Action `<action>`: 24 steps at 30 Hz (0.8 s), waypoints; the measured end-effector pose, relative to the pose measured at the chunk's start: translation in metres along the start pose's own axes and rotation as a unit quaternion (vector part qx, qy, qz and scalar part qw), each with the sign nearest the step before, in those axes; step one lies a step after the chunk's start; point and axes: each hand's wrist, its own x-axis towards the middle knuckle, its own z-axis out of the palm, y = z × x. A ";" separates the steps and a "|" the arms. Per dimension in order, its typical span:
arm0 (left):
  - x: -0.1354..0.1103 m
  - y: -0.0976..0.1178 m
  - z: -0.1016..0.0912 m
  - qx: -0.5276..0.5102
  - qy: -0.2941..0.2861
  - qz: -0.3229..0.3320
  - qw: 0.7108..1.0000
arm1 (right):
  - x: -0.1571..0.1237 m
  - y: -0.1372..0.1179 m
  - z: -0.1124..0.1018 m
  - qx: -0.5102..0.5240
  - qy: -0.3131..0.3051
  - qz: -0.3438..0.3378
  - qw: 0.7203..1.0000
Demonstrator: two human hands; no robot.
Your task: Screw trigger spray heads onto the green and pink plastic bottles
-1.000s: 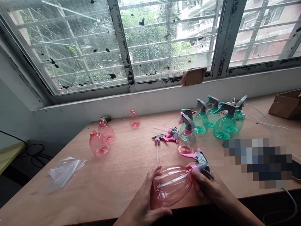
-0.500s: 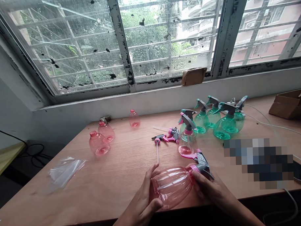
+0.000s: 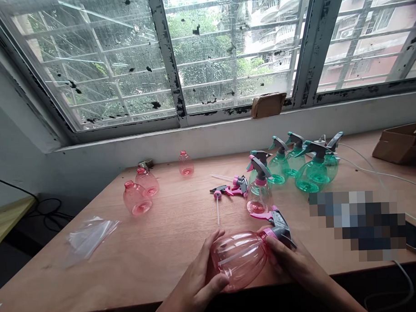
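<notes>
A clear pink spray bottle (image 3: 240, 259) lies on its side between my hands at the table's front edge, its base to the left. My left hand (image 3: 201, 274) is wrapped around the base end. With the thumb and fingers of my right hand (image 3: 283, 258) I grip the pink collar at the neck, just below the grey-and-pink trigger head (image 3: 280, 228). A straw shows through the bottle wall. Beyond it stands another pink spray bottle (image 3: 258, 197) with its head on. Loose pink-and-grey trigger heads (image 3: 239, 186) with straws lie beside that one.
Three headless pink bottles (image 3: 137, 199) stand at the left and back. Several green spray bottles (image 3: 311, 175) crowd the back right. A plastic bag (image 3: 91, 239) lies on the left, a cardboard box (image 3: 398, 145) at far right. White cables cross the right side, near a blurred patch.
My left hand has shifted slightly around the base of the bottle, and the bottle has turned a little, its straw now showing more clearly. My right hand keeps its hold on the collar.
</notes>
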 end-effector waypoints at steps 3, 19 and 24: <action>0.000 0.003 0.001 0.000 0.006 0.005 1.000 | 0.000 -0.002 0.001 0.006 0.007 0.011 1.000; 0.003 -0.002 0.005 0.044 0.019 0.018 0.999 | -0.001 0.000 0.001 0.011 0.013 -0.002 1.000; 0.001 0.001 0.004 0.048 0.012 0.011 0.999 | 0.000 0.001 -0.002 -0.020 0.001 -0.001 1.000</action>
